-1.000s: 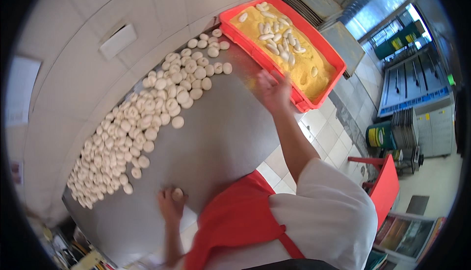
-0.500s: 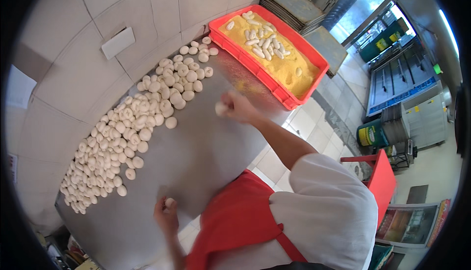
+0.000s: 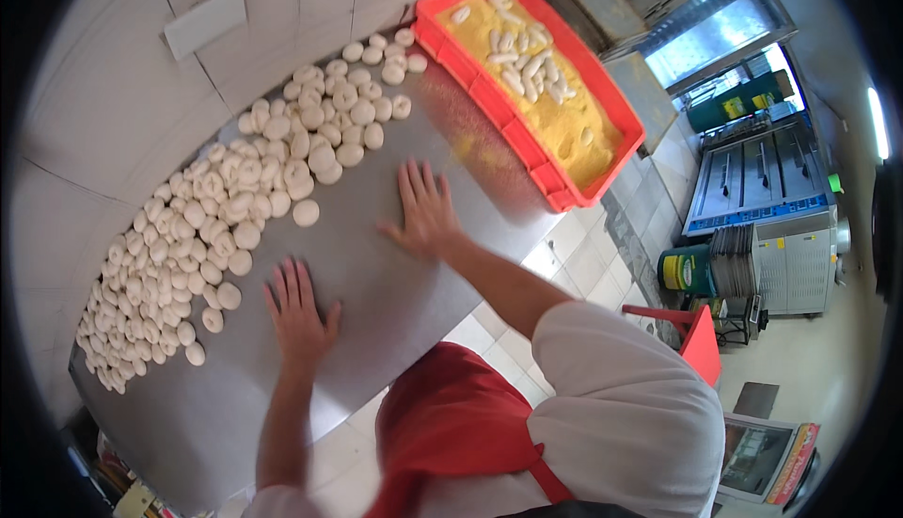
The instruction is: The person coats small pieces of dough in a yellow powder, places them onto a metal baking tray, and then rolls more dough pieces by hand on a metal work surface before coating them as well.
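My left hand [image 3: 303,318] lies palm down on the grey metal table [image 3: 376,316], fingers stretched out. Farther to the right, my right hand [image 3: 425,215] presses flat in the same way, its thumb spread toward the left. Whatever may be under either palm is hidden. A long heap of round, off-white dough balls [image 3: 246,236] runs along the wall side of the table, just beyond both hands. One loose dough ball [image 3: 306,213] sits between the heap and my right hand.
A red plastic tray [image 3: 490,111] of yellow crumbs [image 3: 585,132] stands at the table's far right end, with several white, elongated dough pieces [image 3: 532,66] on the crumbs. Stacked metal baking trays [image 3: 594,5] are behind it. A tiled wall [image 3: 94,142] borders the table's far left side.
Both hands have gone from closed, each holding a dough ball, to flattened on the table. The left moved away from me; the right came down onto the surface. Those balls no longer show.
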Available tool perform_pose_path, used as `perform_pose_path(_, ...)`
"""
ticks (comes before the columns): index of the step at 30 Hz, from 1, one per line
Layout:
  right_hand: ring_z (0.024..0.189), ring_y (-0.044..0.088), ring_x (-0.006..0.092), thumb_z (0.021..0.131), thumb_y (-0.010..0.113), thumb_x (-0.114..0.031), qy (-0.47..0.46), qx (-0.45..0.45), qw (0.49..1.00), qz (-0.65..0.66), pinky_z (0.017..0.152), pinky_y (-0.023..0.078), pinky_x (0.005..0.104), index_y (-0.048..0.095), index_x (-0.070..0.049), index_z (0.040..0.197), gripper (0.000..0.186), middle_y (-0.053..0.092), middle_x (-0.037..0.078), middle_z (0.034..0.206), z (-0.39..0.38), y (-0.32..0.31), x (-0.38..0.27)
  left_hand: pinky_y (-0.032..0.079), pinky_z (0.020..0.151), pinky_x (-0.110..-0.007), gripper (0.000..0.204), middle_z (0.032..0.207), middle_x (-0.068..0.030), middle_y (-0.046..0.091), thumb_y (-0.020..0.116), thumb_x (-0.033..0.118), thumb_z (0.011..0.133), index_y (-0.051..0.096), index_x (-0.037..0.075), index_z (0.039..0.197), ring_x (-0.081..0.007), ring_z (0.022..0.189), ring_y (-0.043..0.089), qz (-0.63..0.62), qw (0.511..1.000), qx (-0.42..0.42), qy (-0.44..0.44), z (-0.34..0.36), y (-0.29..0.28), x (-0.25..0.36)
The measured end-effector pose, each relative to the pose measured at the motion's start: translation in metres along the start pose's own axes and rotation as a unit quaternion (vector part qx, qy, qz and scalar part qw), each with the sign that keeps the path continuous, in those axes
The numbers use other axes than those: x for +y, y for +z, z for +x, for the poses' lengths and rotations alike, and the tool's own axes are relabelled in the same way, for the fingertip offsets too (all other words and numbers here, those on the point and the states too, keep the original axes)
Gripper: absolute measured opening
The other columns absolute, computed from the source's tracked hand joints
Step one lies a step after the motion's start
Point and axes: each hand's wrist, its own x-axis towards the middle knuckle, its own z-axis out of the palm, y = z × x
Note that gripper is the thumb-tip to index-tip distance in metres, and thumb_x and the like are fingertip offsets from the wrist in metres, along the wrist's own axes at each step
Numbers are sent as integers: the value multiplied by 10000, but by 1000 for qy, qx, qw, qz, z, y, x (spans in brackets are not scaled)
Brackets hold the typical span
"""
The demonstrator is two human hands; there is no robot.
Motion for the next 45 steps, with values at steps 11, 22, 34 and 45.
perform_pose_path(11, 1479, 387, 430, 1001, 639, -351, -57, -11, 993, 99, 1202, 312, 560, 485, -15, 1491, 614, 408, 193, 1616, -183, 6, -1, 260, 1238, -593, 720, 1657, -237, 339, 624, 370, 990, 398, 30, 1584, -446, 1529, 309, -28, 994, -93, -55, -145, 1, 45)
perform_pose_path(22, 1046, 664, 298, 1098, 379, -528, 143, -158, 222, 952, 930, 513, 528, 556, -147, 1370, 500, 680, 123, 1136, -125, -46, -11, 523, 993, -501, 385, 1284, -227, 649, 625, 296, 1038, 642, 34, 1318, -404, 1185, 633, -294, 942, 101, 130, 43, -78, 119)
perform_pose_path(34, 1013, 677, 326, 934, 748, -342, 241, 89, 859, 442, 933, 543, 445, 662, -21, 1245, 455, 701, 147, 1069, 136, 18, 7, 546, 940, -451, 301, 1214, -159, 604, 798, 176, 861, 715, 31, 1112, -359, 1100, 631, -97, 988, -42, -111, 133, -28, 8)
perform_pose_path(45, 1307, 554, 453, 955, 654, -131, -2, -93, 968, 235, 1056, 486, 495, 580, -38, 1350, 413, 572, 275, 1404, -91, -29, 49, 564, 899, -444, 279, 1062, -176, 727, 780, 144, 924, 701, 20, 1162, -346, 978, 701, -208, 968, 62, -127, -134, -15, -14)
